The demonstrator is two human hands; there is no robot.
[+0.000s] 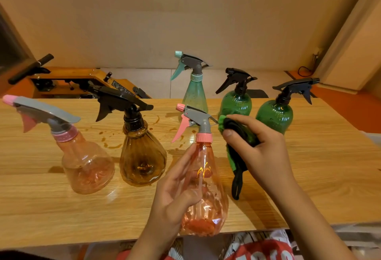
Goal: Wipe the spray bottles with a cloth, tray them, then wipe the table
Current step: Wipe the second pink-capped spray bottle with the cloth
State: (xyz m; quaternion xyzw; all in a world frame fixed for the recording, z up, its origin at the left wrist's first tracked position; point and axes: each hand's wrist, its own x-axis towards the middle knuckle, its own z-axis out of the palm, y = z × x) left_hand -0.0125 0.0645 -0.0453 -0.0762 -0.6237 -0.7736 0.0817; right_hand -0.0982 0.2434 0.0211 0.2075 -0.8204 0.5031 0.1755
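Pink spray bottle [203,187] held at the near table [41,208] edge, cloth [237,148] alongside.
Our left hand [175,189] curls its fingers round the bottle's body; our right hand [261,148] pinches the green-and-black cloth just beside the bottle's neck.

Warm, yellowish indoor light, rather dim; shadows sit close beneath things. An orange glint flares on the pink bottle [206,189], just right of the left grip [175,187]. Below the right grip [263,150] a broad soft shadow lies on the surface [319,187], and the black folds of the cloth [232,157] it holds lose detail. Left of the left grip a pale sheen marks the wood. The picture is slightly soft throughout; far from both grips, straight edges bow with wide-angle distortion.
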